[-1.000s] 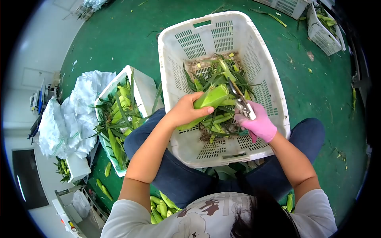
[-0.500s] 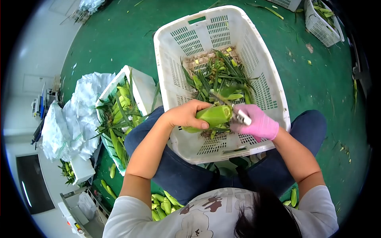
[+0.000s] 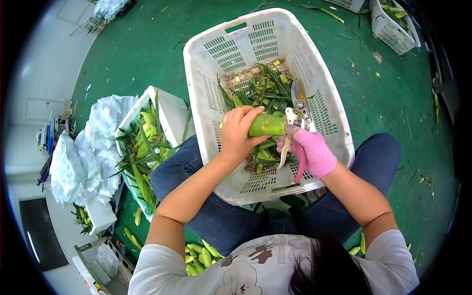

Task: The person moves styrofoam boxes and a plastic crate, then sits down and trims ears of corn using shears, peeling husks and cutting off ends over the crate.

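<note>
My left hand point(image 3: 240, 130) is closed around a green ear of corn point(image 3: 268, 125) in its husk, held over the white slatted basket point(image 3: 196, 83). In a pink glove, my right hand point(image 3: 310, 150) grips pruning shears point(image 3: 301, 110) with white and red handles. Their blades point away from me, toward the basket's far side. The gloved fingers are at the cut end of the corn, and the thumb appears to touch it. Below, husk trimmings and leaves point(image 3: 268, 83) lie on the basket floor.
On the left stands a foam box point(image 3: 169, 113) of unhusked corn beside white plastic sheeting point(image 3: 91, 142). Husked-looking ears point(image 3: 199, 255) lie on the floor under my legs. Another white basket point(image 3: 393, 32) stands at the far right on the green floor point(image 3: 142, 54).
The shears have swung away from the corn's end, blades now pointing up and outward. My left hand has rotated over the ear, which lies more level.
</note>
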The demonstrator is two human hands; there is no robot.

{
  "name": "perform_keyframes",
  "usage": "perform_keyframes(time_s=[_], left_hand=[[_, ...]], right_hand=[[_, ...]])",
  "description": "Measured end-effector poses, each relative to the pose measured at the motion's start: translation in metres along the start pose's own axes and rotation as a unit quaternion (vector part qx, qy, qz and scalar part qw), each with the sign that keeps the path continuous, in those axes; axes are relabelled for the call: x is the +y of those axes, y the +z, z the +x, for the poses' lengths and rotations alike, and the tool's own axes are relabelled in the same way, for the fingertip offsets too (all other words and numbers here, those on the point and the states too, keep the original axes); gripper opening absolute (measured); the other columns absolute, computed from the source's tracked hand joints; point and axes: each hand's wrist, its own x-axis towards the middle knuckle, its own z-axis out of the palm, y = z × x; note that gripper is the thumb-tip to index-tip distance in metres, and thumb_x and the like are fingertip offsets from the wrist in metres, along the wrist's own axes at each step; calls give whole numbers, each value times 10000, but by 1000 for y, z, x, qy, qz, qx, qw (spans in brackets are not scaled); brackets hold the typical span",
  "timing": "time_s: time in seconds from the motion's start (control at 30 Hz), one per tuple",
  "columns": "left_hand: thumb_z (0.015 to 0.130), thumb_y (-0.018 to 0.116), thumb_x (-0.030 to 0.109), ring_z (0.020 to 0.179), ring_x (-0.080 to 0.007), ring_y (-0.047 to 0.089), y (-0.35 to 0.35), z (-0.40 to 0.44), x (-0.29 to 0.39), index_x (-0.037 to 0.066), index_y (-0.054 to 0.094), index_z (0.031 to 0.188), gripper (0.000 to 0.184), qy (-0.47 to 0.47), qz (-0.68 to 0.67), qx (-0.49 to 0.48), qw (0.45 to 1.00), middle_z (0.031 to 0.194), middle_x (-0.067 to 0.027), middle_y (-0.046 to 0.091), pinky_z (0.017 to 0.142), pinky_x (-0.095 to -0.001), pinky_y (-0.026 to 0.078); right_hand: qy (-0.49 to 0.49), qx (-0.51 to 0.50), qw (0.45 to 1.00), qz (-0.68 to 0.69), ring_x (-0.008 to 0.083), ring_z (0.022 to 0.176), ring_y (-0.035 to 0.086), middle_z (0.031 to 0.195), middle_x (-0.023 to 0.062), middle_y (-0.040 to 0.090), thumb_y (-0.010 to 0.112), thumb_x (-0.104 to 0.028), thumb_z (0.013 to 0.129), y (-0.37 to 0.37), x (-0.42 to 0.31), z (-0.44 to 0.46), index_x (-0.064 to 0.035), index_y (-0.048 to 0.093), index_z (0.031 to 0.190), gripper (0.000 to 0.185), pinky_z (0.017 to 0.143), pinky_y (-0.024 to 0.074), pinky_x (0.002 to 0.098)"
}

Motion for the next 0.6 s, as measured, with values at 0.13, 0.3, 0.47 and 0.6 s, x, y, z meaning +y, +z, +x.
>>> perform_keyframes(time_s=[0.13,0.3,0.47,0.6], left_hand=[[753,789,327,1091,-352,513,13,-5,1,67,478,1339,712,-23,-102,-38,994,1175,-150,534,975,-426,375],[873,685,239,1077,-280,496,27,-10,3,17,396,1354,605,-92,-171,-14,981,1145,-146,495,963,-377,386],[802,780,284,537,-206,523,-2,9,34,41,477,686,405,-157,-185,-10,970,626,-62,491,525,-329,436],[998,564,253,592,-139,521,-1,2,29,3,537,781,332,-180,-195,-50,963,688,-71,533,563,-279,435]], right_hand=[[-44,47,997,-34,172,807,594,974,68,596,573,-113,898,2,-3,-4,-31,528,1189,305,746,523,303],[-160,71,985,4,155,910,584,1065,52,568,569,-76,901,1,4,2,-53,516,1208,312,757,532,309],[-284,131,913,-261,142,841,577,972,47,572,608,-58,881,7,21,8,-52,533,1156,285,755,502,291],[-254,131,906,-312,135,800,568,909,53,573,627,-39,846,14,28,9,-43,543,1139,304,740,482,287]])
